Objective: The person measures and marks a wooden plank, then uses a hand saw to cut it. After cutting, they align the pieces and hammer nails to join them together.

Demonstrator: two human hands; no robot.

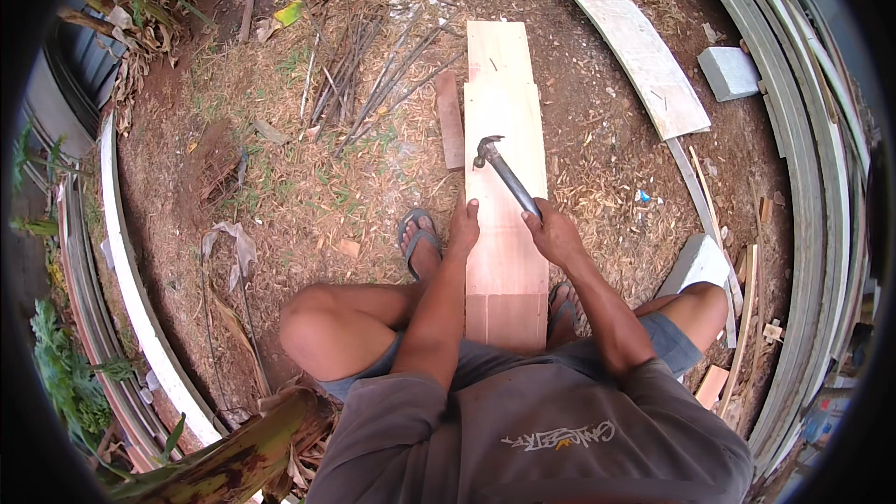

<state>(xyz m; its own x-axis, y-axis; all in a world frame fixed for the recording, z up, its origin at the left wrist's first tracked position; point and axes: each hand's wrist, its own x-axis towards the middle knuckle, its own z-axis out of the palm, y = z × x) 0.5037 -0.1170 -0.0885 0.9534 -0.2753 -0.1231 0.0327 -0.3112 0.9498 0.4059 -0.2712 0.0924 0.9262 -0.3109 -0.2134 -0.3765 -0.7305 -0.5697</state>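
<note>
A claw hammer (505, 177) with a dark shaft is in my right hand (557, 235), its fingers wrapped round the lower handle. The hammer's head lies over the middle of a pale wooden board (504, 121), claw toward the far side. My left hand (464, 226) grips the board's left edge, thumb on top and the other fingers mostly hidden. A second pale board (497, 47) shows beyond the far end, with what looks like a nail on it. At the near end, between my legs, is a reddish wooden section (507, 319).
A reddish wood strip (449, 121) lies left of the boards. Dry sticks (373, 75) are scattered farther left. A whitish plank (625, 42) with nails lies at the far right, near white blocks (728, 73) and stacked long boards (793, 131). A white curved-looking edge (126, 252) runs along the left.
</note>
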